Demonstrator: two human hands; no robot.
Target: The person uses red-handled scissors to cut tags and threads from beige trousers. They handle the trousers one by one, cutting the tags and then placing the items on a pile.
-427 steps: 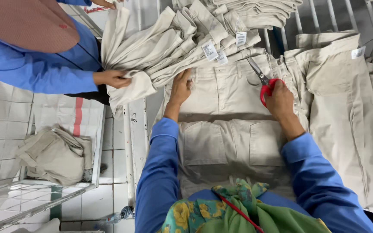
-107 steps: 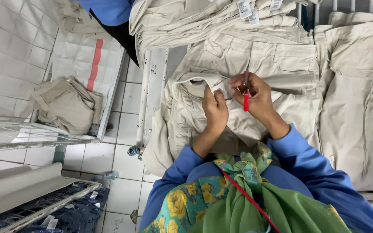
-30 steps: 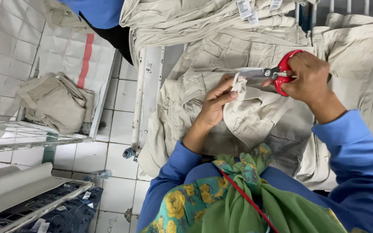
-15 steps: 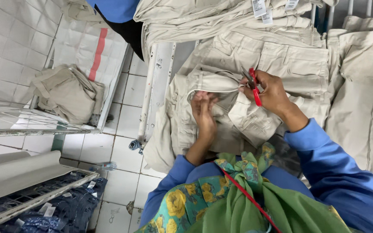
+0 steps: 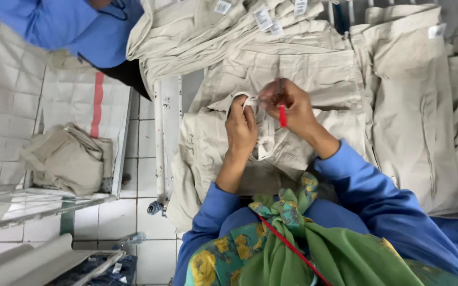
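A beige pair of trousers (image 5: 314, 79) lies spread on the table in front of me. My left hand (image 5: 241, 130) pinches a lifted fold of its cloth near the waistband. My right hand (image 5: 287, 106) is closed around red-handled scissors (image 5: 282, 114), held right against the same fold. The blades are hidden between my fingers and the cloth. Both hands touch the garment and are close together.
A heap of folded beige garments with white tags (image 5: 223, 26) lies at the table's far side, more beige trousers (image 5: 414, 100) at right. Another person in a blue sleeve (image 5: 64, 26) stands upper left. A bundle of beige cloth (image 5: 64, 159) sits on a low rack over the tiled floor.
My right hand with the scissors came back down from the upper right to the fold. My left hand keeps its hold on the cloth. The view shifted slightly.
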